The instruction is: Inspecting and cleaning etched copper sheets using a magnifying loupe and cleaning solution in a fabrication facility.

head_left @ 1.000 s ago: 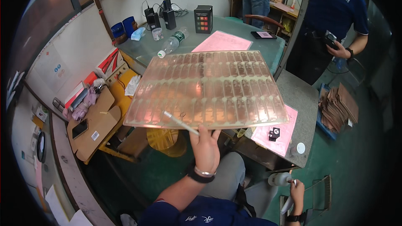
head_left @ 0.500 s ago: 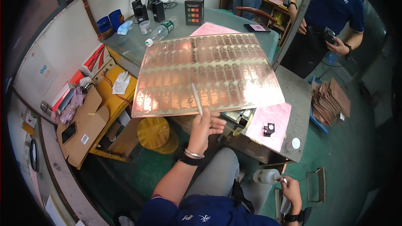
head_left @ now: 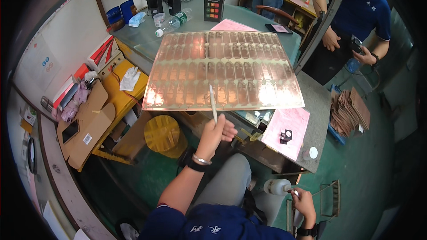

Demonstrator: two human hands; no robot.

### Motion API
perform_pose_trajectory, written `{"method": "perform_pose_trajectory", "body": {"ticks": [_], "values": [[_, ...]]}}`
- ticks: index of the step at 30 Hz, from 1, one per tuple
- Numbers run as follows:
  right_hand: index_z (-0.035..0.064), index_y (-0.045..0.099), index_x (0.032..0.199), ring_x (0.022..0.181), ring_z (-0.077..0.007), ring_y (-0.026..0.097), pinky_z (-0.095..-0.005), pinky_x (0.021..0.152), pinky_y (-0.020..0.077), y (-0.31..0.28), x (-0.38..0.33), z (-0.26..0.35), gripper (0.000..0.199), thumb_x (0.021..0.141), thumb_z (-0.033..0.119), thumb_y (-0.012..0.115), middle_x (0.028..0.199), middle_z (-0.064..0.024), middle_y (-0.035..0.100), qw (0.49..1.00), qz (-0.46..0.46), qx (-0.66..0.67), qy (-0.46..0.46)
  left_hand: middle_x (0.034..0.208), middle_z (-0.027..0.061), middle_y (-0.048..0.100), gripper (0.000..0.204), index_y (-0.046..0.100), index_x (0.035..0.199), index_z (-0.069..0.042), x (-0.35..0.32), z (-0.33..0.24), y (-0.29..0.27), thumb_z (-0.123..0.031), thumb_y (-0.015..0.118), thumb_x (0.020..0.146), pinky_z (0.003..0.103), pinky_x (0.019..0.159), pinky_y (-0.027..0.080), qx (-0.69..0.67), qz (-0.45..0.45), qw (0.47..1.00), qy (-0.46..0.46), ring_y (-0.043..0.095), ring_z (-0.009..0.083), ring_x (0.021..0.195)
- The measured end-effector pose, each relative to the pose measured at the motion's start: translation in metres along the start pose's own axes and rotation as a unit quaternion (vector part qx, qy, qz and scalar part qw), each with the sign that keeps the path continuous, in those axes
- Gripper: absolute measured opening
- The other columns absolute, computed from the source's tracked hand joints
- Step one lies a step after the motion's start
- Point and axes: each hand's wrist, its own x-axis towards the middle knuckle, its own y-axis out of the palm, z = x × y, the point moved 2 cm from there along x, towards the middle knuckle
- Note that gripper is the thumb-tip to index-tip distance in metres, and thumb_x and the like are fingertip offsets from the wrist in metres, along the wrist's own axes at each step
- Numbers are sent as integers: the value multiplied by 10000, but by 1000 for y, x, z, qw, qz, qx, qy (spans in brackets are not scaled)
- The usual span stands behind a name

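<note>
Gripping the neck end of a white bottle (head_left: pixel 275 187): right hand (head_left: pixel 304 203), between 4 and 5 o'clock, fingers curled in; can't tell how firmly. Left hand (head_left: pixel 212 137), 6 o'clock, pinches a white stick (head_left: pixel 212 100) between thumb and forefinger, other fingers loosely spread. Stick tip is over the near part of the copper-coloured panel (head_left: pixel 222 71); can't tell if touching. Panel sits at 12 o'clock, just beyond that hand; its support is hidden.

Handling guess: thin, stiff, fairly light but wide, so awkward one-handed. Shiny face likely slick and easily scratched or smudged. Take it by the 10 and 2 o'clock edges, both hands, off the pattern.

Farther: pink sheet (head_left: pixel 296 122) with small black device (head_left: pixel 284 138), near 4; clear bottle (head_left: pixel 171 25), 11; black box (head_left: pixel 214 6), 12; co-worker (head_left: pixel 360 18), 2.
</note>
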Motion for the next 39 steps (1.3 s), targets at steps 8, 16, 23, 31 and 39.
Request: {"method": "perform_pose_trajectory", "body": {"ticks": [8,16,23,31,39], "values": [[45,655,884,613,-387,570,-402,554,444,-19,-5,23,154,808,167,601,658,-212,573,999,40,26,-6,782,94,636,334,567,852,28,-71,68,-7,-220,378,971,243,642,499,121,95,988,17,616,131,717],[32,609,865,598,-370,586,-390,526,447,1,-1,65,122,786,118,644,676,-200,597,992,-101,28,-64,810,78,642,222,614,873,11,-126,114,24,-165,489,925,280,719,500,162,247,955,4,630,161,773],[90,626,1083,496,-171,512,-270,529,432,8,-3,85,281,802,84,632,618,-107,552,991,42,119,-53,774,148,593,275,593,876,-17,-119,95,48,-284,527,888,390,654,453,296,357,872,156,582,345,755],[57,646,1040,622,-29,433,-183,562,360,30,-1,75,185,887,115,560,665,48,521,919,139,368,-6,749,160,609,365,591,859,-34,-118,100,46,-373,465,910,417,650,453,394,458,796,44,593,363,733],[36,596,1022,604,-29,398,-182,543,333,17,3,79,170,922,133,499,667,49,461,885,138,445,7,1059,103,537,517,525,1114,-56,-101,95,23,-308,734,714,348,870,426,189,434,881,-24,537,262,984]]}}
